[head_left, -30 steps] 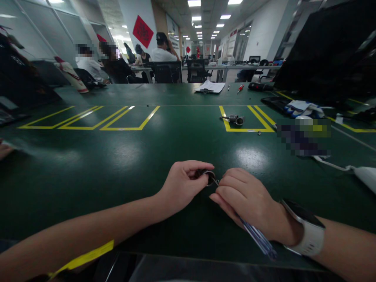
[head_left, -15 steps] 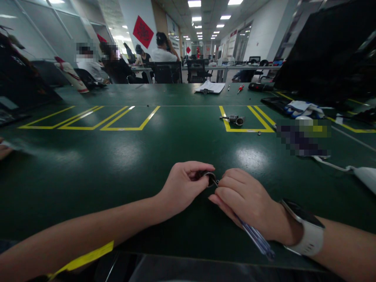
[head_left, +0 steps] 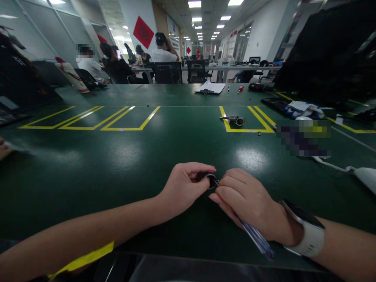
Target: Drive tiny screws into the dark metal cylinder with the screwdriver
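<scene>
Between the thumb and fingers of my left hand [head_left: 186,187] is a small dark metal part with a round, hollow opening [head_left: 212,180]. My right hand [head_left: 245,199] is closed around a screwdriver [head_left: 258,241] with a clear, blue-striped handle. The handle sticks out below the palm toward the table's near edge. Its thin metal tip reaches the opening of the metal part; whether it touches inside cannot be seen. My fingers cover most of the metal part and the tool's middle.
On the green table [head_left: 88,164], a metal piece with a shaft and round cup [head_left: 236,120] lies inside a yellow-taped area. Near it sits a small nut-like bit [head_left: 259,133]. Gloves [head_left: 304,109], a clipboard [head_left: 210,87] and a red screwdriver [head_left: 241,89] lie farther back. Another person's hand [head_left: 4,149] shows at left.
My left hand and the metal part have shifted very slightly to the right. The right hand keeps its grip on the screwdriver, almost still.
</scene>
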A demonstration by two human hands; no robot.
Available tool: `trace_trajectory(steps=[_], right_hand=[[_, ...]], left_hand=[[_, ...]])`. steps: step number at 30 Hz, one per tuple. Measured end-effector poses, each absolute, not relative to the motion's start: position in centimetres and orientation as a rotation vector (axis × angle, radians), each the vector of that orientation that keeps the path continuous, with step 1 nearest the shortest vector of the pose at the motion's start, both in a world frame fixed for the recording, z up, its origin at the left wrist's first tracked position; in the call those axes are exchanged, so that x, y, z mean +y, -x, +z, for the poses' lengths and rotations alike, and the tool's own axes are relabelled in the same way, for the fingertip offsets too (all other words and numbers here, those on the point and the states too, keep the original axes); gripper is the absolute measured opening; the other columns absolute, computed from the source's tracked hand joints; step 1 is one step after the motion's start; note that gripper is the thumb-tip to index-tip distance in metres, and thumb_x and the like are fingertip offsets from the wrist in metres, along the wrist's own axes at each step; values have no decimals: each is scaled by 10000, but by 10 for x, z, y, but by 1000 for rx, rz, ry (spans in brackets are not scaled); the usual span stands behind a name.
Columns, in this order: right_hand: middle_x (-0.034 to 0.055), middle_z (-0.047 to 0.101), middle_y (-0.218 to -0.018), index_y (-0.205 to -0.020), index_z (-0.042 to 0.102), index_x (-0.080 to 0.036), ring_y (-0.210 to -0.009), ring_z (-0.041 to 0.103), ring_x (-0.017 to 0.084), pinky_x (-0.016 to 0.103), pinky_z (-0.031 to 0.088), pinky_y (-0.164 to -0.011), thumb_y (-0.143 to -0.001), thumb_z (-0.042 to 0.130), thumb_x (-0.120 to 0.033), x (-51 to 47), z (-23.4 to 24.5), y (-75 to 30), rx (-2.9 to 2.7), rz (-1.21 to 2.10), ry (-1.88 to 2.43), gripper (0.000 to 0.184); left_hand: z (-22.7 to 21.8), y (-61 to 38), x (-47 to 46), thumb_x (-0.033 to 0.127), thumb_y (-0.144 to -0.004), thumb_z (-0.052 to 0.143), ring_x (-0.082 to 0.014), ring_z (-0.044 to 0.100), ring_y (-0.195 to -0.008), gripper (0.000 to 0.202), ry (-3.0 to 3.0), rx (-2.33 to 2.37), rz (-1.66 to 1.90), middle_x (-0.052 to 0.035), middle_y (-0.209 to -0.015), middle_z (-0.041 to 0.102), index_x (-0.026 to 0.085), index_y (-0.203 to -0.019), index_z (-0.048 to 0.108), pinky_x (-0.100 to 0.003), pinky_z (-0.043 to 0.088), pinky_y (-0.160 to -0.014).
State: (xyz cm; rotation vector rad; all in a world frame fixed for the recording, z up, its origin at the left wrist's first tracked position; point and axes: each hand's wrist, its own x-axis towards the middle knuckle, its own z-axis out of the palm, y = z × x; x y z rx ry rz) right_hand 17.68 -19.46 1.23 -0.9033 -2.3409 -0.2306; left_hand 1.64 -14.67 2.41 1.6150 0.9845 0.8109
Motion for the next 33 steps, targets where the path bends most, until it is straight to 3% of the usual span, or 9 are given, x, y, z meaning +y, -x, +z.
trace_trajectory(steps=[33], right_hand=[[19,519,-586,-625,500,-166,-584,445,142,290,353,-558,-891,438,-168,-199,16,-175,-2365,-267,898,274]], left_hand=[[21,-16,-145,118,-669,576,-166,668,-764,235,-1605,981,812,-49,-857,721,145,-874,688,-282,543,-723]])
